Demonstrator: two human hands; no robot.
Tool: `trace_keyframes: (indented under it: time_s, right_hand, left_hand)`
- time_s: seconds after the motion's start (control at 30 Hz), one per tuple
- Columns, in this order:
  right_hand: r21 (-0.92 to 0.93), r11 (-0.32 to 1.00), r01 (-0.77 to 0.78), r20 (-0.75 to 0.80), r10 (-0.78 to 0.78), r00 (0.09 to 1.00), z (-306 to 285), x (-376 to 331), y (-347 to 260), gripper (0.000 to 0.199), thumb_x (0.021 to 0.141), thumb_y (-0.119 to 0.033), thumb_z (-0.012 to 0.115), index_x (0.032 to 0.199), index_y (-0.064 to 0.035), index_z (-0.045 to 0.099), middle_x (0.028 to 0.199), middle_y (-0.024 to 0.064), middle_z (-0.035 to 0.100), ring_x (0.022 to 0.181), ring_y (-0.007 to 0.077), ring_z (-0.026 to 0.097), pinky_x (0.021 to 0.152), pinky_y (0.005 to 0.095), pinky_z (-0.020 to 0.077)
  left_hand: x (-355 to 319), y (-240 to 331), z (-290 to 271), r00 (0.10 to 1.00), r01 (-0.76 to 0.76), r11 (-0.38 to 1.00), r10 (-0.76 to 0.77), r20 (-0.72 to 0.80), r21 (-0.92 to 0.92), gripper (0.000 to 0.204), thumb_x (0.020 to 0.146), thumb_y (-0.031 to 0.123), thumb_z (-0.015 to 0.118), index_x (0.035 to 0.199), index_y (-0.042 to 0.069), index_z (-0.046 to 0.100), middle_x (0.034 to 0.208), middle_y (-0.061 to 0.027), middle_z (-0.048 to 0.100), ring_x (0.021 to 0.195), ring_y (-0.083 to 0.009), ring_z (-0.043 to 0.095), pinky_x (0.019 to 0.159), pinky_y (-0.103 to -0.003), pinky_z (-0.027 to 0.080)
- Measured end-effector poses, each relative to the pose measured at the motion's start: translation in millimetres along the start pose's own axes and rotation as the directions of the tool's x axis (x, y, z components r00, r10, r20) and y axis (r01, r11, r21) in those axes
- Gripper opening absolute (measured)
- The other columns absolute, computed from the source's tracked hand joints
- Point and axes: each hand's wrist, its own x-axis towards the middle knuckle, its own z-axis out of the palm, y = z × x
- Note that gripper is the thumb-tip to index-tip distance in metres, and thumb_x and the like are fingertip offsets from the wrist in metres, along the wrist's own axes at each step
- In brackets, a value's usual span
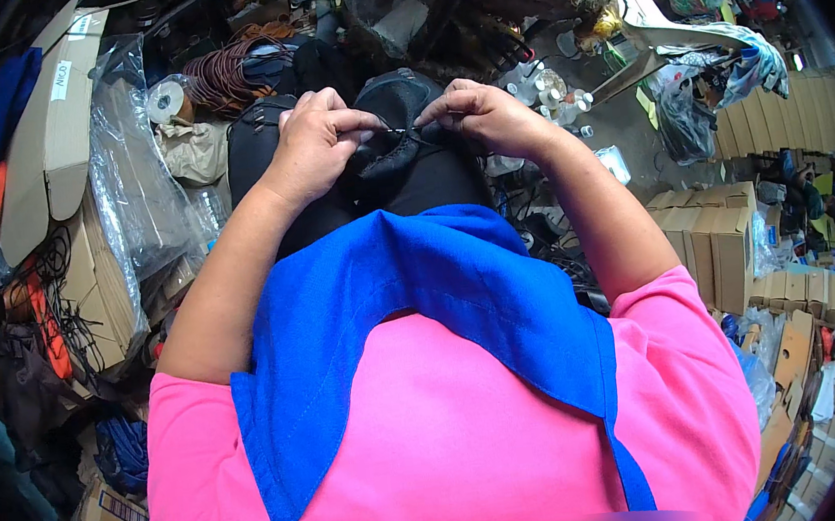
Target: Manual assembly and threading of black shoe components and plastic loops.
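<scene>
A black shoe-like piece (pixel 386 161) with a rounded, hollow opening rests on my lap, between my dark-clad thighs. My left hand (pixel 323 134) comes to its opening from the left, with thumb and index finger pinched. At those fingertips a thin dark cord (pixel 399 130) with a small bright glint crosses the opening. From the other side my right hand (pixel 474 117) pinches at the piece's right edge, near the cord's other end. Its fingertips hide exactly what lies between them. Only a short gap separates the two hands.
Flat cardboard (pixel 59 134) and clear plastic sheeting (pixel 128 178) stand at my left, near a coil of reddish-brown cord (pixel 237 72). Several clear bottles (pixel 547 92) are right of my hands. Cardboard boxes (pixel 712 242) pile up farther right. A blue apron (pixel 387 253) covers my front.
</scene>
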Motion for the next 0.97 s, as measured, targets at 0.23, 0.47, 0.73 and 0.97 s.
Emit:
trace_keyframes:
  time_s: [0.23,0.47,0.73,0.97]
  right_hand:
    - [0.060,0.993,-0.099,0.004,0.099,0.995,1,-1,-6,0.023,0.087,-0.007,0.058,0.106,-0.0149,0.070,0.086,-0.0002,0.046,0.082,0.0105,0.049,0.072,0.0241,0.0414]
    - [0.050,0.998,-0.037,0.007,0.037,0.999,0,0,0,0.024,0.087,-0.008,0.058,0.107,-0.0146,0.069,0.086,-0.0012,0.045,0.077,0.0091,0.048,0.067,0.0237,0.0411]
    - [0.175,0.983,-0.051,0.109,0.033,0.994,-4,3,11,0.028,0.084,-0.008,0.061,0.110,-0.0112,0.069,0.085,0.0003,0.052,0.080,0.0102,0.050,0.072,0.0243,0.0410]
    - [0.231,0.969,-0.085,0.124,0.057,0.991,-4,8,10,0.028,0.081,-0.006,0.064,0.109,-0.0087,0.069,0.100,0.0062,0.065,0.096,0.0139,0.057,0.090,0.0283,0.0431]
  left_hand:
    - [0,3,0,1.000,0.014,1.000,-0.015,0.015,0.026,0.017,0.075,0.013,0.068,0.089,0.023,0.073,0.077,-0.0006,0.049,0.084,-0.0199,0.050,0.077,-0.037,0.036]
    - [1,0,3,0.999,-0.046,0.999,0.046,-0.004,-0.001,0.017,0.075,0.010,0.068,0.089,0.019,0.072,0.073,-0.0022,0.045,0.078,-0.0205,0.046,0.071,-0.034,0.035]
    - [14,-10,12,0.995,0.030,0.975,-0.008,0.100,-0.219,0.018,0.073,0.005,0.068,0.089,0.012,0.072,0.071,-0.0043,0.048,0.076,-0.0193,0.047,0.069,-0.031,0.039]
    - [36,-7,9,0.965,0.049,0.947,0.038,0.260,-0.318,0.015,0.074,0.001,0.069,0.088,0.007,0.071,0.075,-0.0038,0.049,0.078,-0.0177,0.048,0.072,-0.028,0.041]
